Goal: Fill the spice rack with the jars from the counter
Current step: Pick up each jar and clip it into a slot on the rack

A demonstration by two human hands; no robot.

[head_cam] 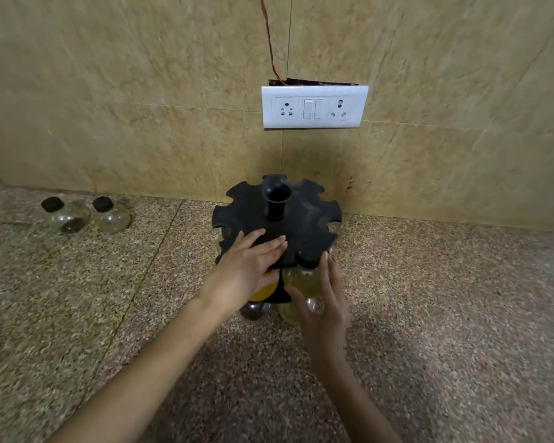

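A black round spice rack (304,215) with notched slots and a central post stands on the granite counter (445,298) near the wall. My left hand (248,270) lies flat on the rack's top plate, fingers spread. My right hand (322,298) wraps around a yellowish glass jar (303,279) hanging in a front slot of the rack. An orange-filled jar (263,294) shows below my left hand, with a dark jar (253,310) on the lower tier. Two black-capped glass jars stand at the far left: one with dark contents (65,215), one nearly clear (111,215).
A tiled wall rises right behind the rack, with a white socket-and-switch plate (314,106) and a thin red wire (269,39) above it.
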